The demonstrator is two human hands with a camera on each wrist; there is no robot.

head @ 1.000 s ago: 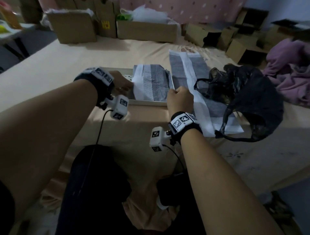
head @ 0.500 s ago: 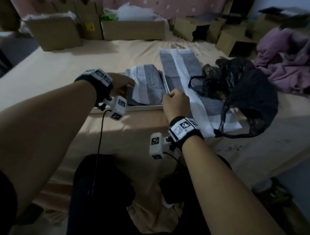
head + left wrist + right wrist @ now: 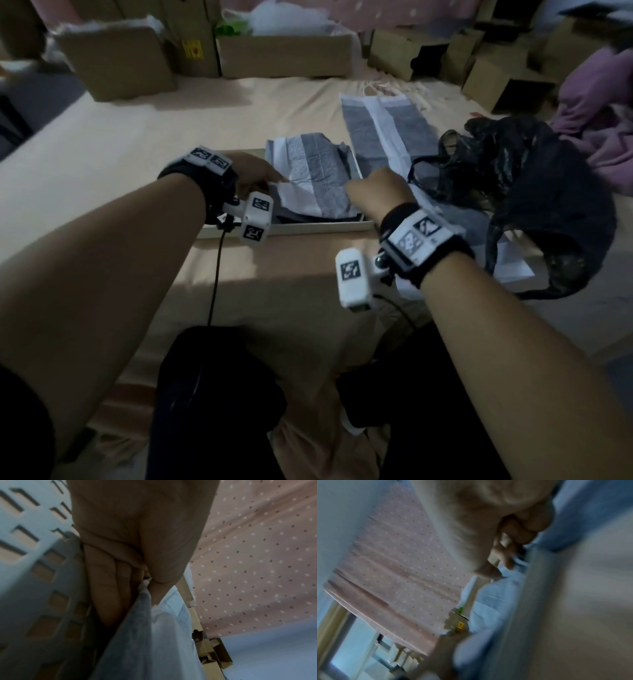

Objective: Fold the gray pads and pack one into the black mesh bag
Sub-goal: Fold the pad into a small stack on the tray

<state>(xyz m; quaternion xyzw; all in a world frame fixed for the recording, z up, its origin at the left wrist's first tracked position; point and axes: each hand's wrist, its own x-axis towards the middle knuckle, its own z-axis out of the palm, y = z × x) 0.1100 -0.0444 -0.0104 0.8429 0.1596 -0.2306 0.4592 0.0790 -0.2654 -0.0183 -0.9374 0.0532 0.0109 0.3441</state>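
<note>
A folded gray pad [image 3: 315,178] with white borders lies in a shallow white tray [image 3: 308,229] on the bed. My left hand [image 3: 255,174] pinches the pad's near left corner; in the left wrist view the thumb and fingers [image 3: 109,588] close on the gray pad [image 3: 137,635]. My right hand [image 3: 376,192] grips the pad's near right edge, fingers [image 3: 510,555] curled on the pale pad [image 3: 489,609]. A second gray pad [image 3: 387,130] lies flat and unfolded to the right. The black mesh bag [image 3: 534,192] sits crumpled at the right, partly on that pad.
Cardboard boxes [image 3: 120,58] line the far side of the bed [image 3: 102,154], with more at the back right. A purple garment [image 3: 603,113] lies at the far right. The tray's slotted wall [image 3: 34,574] is close beside my left hand. My dark-clothed legs are below.
Both hands have lifted the near edge of the pad in the tray and drawn it up; the right hand has shifted onto the pad's right edge. The head view has moved a little closer.
</note>
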